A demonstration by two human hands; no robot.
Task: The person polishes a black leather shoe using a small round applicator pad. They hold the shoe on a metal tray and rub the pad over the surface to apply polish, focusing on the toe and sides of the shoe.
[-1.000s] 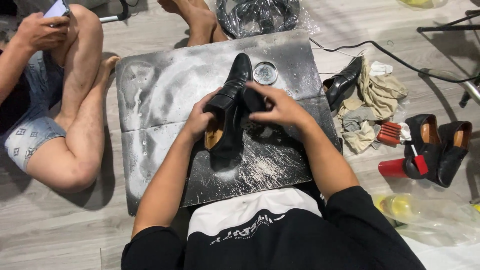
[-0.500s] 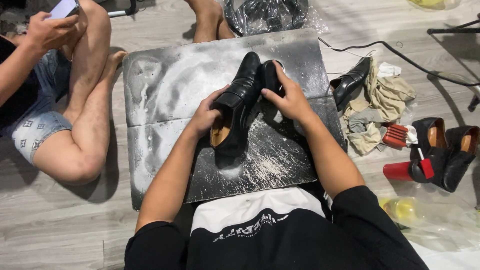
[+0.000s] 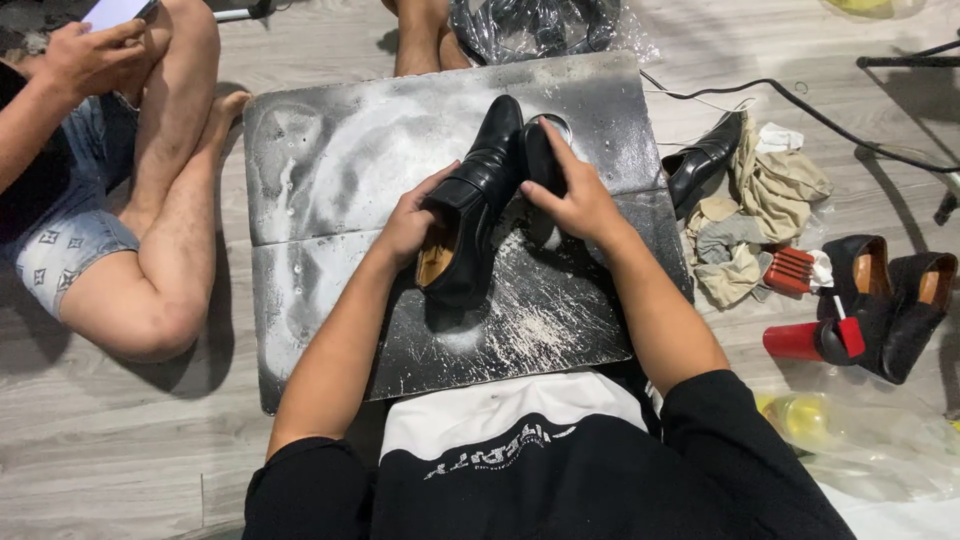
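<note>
The left hand [image 3: 408, 222] grips a black shoe [image 3: 470, 205] at its heel end, fingers curled over the collar and thumb along the near side, so the tan lining shows just below the hand. The shoe lies on a board [image 3: 330, 170] — a grey, scuffed slab smeared with white and black marks — with its toe pointing away from the person, towards the far edge. The right hand [image 3: 572, 200] is closed round a dark brush [image 3: 538, 155], which it presses against the right side of the shoe near the toe; the fingers wrap the brush from above and hide most of it. A small round tin [image 3: 556, 124] sits on the board just beyond the brush, partly covered by it.

To the right of the board, on the wooden floor [image 3: 120, 450], a second black shoe [image 3: 705, 158] lies beside a heap of rags [image 3: 765, 205]. Near the rags is a red-bristled brush [image 3: 790, 270], and past it a red bottle [image 3: 800, 340] lying on its side, just beside a pair of black shoes [image 3: 890, 290] with tan insides. A black cable [image 3: 800, 100] runs across the floor behind them.

On the left another person [image 3: 110, 200] sits on the floor with knees bent, holding a phone [image 3: 115, 12] — well apart from the board's work.
</note>
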